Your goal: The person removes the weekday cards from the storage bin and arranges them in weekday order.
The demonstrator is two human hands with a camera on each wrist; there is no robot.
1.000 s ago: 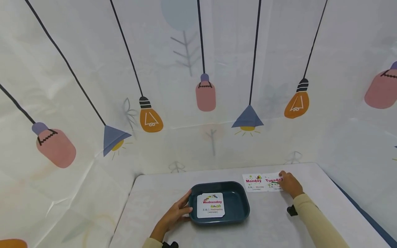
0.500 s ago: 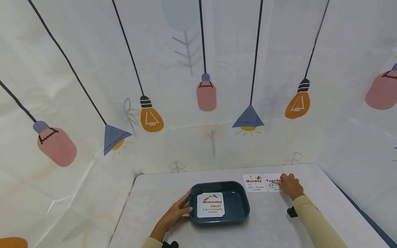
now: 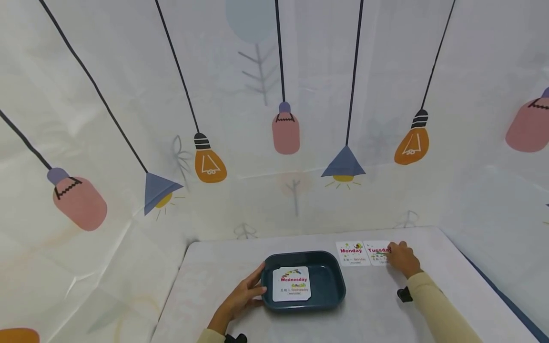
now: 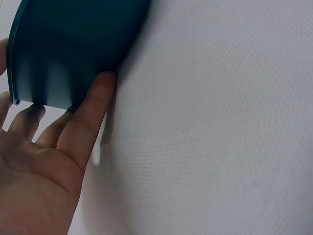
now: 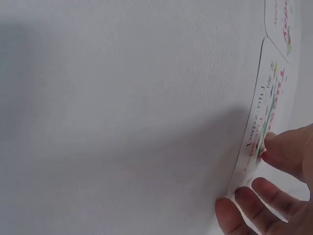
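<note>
A dark teal tray [image 3: 323,281] lies on the table, with a square Wednesday flashcard [image 3: 291,284] inside its left half. My left hand [image 3: 241,296] holds the tray's left side, its thumb at the rim and other fingers round the back left corner. The left wrist view shows fingers [image 4: 90,115] against the tray wall. Right of the tray, a Monday flashcard [image 3: 352,254] and a Tuesday flashcard [image 3: 376,259] lie face up side by side. My right hand [image 3: 403,258] pinches the Tuesday card's right end, its thumb [image 5: 281,147] on the printed face and bent fingers at the edge.
The white-covered table [image 3: 364,317] backs onto a pale sheet wall [image 3: 249,209] printed with hanging lamps. More sheeting closes in the left and right sides. A small black device [image 3: 404,294] sits at my right wrist.
My right fingertips have drawn in a little over the Tuesday card, which has shifted slightly toward me, level beside the Monday card. The left hand and tray stay put.
</note>
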